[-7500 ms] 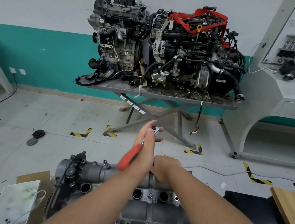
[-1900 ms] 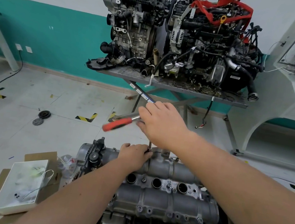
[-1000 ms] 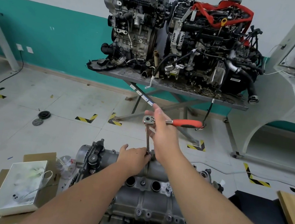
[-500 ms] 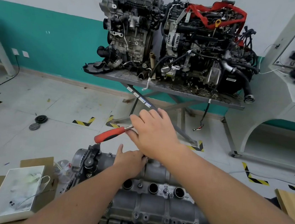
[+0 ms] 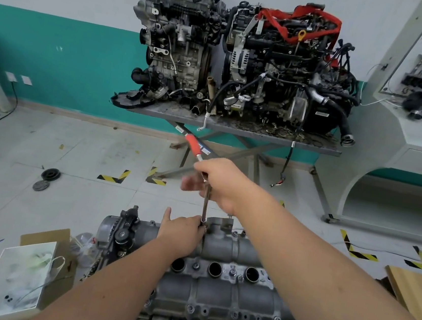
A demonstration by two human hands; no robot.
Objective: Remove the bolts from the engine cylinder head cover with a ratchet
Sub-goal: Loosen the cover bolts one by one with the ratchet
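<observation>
With my right hand [image 5: 224,185] gripping the ratchet [image 5: 197,150] and my left hand [image 5: 182,232] pinching its extension [image 5: 206,207] at the cover's [image 5: 228,292] far edge, several near-edge bolts [image 5: 190,308] remain seated.

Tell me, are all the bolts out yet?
Not yet. The right hand grips the ratchet, and the left hand steadies its extension bar on a bolt at the cover's far edge. Bolts along the near edge look still in. I see none lying loose.
</observation>
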